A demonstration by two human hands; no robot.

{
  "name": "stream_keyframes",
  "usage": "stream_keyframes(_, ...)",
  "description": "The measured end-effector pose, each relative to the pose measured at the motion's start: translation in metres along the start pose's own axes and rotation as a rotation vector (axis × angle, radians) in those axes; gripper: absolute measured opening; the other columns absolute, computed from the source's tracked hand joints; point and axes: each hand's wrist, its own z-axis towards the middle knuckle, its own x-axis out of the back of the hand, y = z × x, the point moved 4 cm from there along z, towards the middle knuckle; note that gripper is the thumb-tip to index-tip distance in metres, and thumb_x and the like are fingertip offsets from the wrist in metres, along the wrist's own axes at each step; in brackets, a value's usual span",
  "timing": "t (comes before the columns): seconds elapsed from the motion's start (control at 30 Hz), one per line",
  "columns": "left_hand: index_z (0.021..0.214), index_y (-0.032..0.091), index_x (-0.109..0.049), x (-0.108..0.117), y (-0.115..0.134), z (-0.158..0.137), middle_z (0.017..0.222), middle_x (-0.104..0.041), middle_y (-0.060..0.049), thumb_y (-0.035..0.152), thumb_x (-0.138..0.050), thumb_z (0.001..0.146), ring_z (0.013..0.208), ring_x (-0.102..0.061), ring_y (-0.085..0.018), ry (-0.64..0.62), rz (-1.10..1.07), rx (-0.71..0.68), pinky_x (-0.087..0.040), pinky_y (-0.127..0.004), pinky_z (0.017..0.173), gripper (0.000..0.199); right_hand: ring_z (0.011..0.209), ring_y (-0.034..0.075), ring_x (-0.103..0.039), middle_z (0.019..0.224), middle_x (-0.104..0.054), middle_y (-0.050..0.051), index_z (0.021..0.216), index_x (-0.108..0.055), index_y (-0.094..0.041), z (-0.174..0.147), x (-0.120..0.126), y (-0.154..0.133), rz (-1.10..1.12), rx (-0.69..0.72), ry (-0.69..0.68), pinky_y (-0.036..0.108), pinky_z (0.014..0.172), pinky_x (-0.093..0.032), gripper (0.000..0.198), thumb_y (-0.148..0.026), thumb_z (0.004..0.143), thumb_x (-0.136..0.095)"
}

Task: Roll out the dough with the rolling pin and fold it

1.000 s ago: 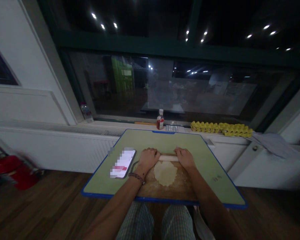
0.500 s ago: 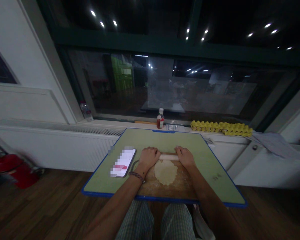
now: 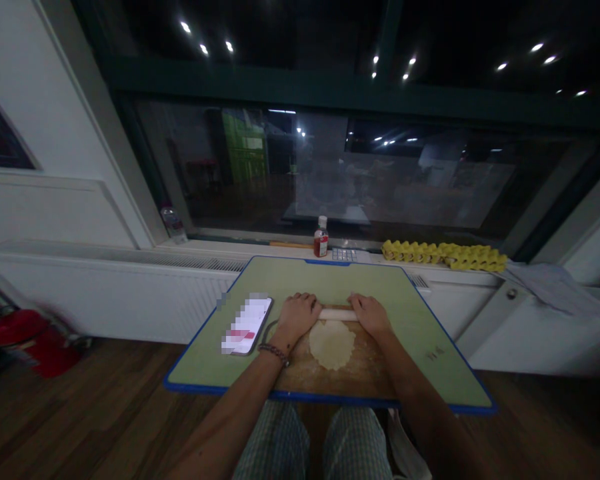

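Note:
A pale rolling pin [image 3: 336,315] lies crosswise over the far part of a wooden board [image 3: 325,383]. My left hand [image 3: 299,313] is closed over its left end, and my right hand [image 3: 373,315] grips the right end. Just on the near side of the pin, a flat sheet of dough [image 3: 332,345] with an uneven, wavy edge is spread on the board. The pin's ends are hidden under my hands. A braided bracelet [image 3: 275,353] circles my left wrist.
The board rests on a green table [image 3: 420,333] with a blue rim. A lit phone [image 3: 247,327] lies left of my left hand. On the windowsill stand a small bottle of red liquid [image 3: 321,240], yellow egg cartons [image 3: 443,255] and a clear plastic bottle [image 3: 173,225]. A fire extinguisher [image 3: 35,341] is at far left.

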Motion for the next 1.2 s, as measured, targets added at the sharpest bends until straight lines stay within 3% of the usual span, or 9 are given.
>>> stream_keyframes(0.13, 0.107, 0.019, -0.07, -0.003, -0.001, 0.001, 0.113, -0.071, -0.008, 0.03, -0.04, 0.099, 0.106, -0.062, -0.023, -0.023, -0.013, -0.017, -0.046, -0.035, 0.09, 0.033, 0.105, 0.02, -0.062, 0.118, -0.069, 0.008, 0.12, -0.064, -0.022, -0.002, -0.001, -0.006, -0.206, 0.152, -0.089, 0.03, 0.09, -0.043, 0.035, -0.025, 0.101, -0.034)
stream_keyframes(0.3, 0.112, 0.022, -0.07, -0.005, -0.001, 0.001, 0.122, -0.069, -0.005, 0.03, -0.038, 0.1, 0.116, -0.059, -0.021, -0.072, -0.017, -0.063, -0.043, -0.034, 0.098, 0.035, 0.108, 0.023, -0.059, 0.117, -0.067, 0.011, 0.122, -0.062, -0.021, -0.007, 0.001, -0.008, -0.289, 0.205, -0.093, 0.035, 0.09, -0.044, 0.037, -0.025, 0.101, -0.032)
stream_keyframes(0.6, 0.142, 0.024, -0.051, -0.002, 0.002, -0.015, 0.146, -0.052, -0.009, 0.035, -0.036, 0.101, 0.135, -0.047, -0.026, -0.094, -0.033, -0.047, -0.037, -0.044, 0.108, 0.045, 0.122, 0.024, -0.053, 0.132, -0.061, 0.012, 0.131, -0.057, -0.019, -0.025, 0.004, -0.008, -0.22, 0.225, -0.079, 0.041, 0.103, -0.038, 0.038, -0.027, 0.099, -0.038)
stream_keyframes(0.73, 0.145, 0.02, -0.045, -0.004, 0.004, -0.021, 0.149, -0.048, -0.012, 0.036, -0.035, 0.101, 0.136, -0.046, -0.026, -0.048, -0.024, -0.053, -0.034, -0.046, 0.11, 0.048, 0.141, 0.028, -0.036, 0.147, -0.048, 0.015, 0.139, -0.053, -0.017, -0.029, 0.006, -0.009, -0.192, 0.211, -0.104, 0.047, 0.113, -0.027, 0.045, -0.027, 0.1, -0.031)
stream_keyframes(0.97, 0.144, 0.017, -0.046, -0.003, 0.006, -0.018, 0.148, -0.049, -0.011, 0.037, -0.031, 0.101, 0.136, -0.046, -0.024, -0.106, -0.003, -0.042, -0.037, -0.046, 0.108, 0.05, 0.15, 0.024, -0.013, 0.159, -0.029, 0.01, 0.145, -0.048, -0.018, -0.01, 0.005, -0.015, -0.043, 0.141, -0.342, 0.042, 0.121, -0.011, 0.055, -0.039, 0.102, -0.02)
stream_keyframes(1.07, 0.145, 0.013, -0.045, -0.001, 0.007, -0.019, 0.148, -0.048, -0.013, 0.037, -0.031, 0.101, 0.137, -0.046, -0.024, -0.109, -0.01, -0.063, -0.036, -0.047, 0.109, 0.052, 0.151, 0.022, -0.01, 0.161, -0.024, 0.008, 0.149, -0.042, -0.02, -0.001, 0.0, -0.023, 0.014, 0.15, -0.367, 0.04, 0.121, -0.009, 0.056, -0.041, 0.101, -0.023)
stream_keyframes(1.2, 0.143, 0.011, -0.047, 0.001, 0.007, -0.024, 0.147, -0.049, -0.013, 0.038, -0.029, 0.102, 0.134, -0.049, -0.024, -0.071, -0.022, -0.079, -0.035, -0.045, 0.11, 0.053, 0.149, 0.019, -0.018, 0.158, -0.034, 0.004, 0.149, -0.042, -0.023, 0.004, -0.008, -0.034, 0.049, 0.187, -0.357, 0.04, 0.122, -0.012, 0.053, -0.042, 0.1, -0.028)
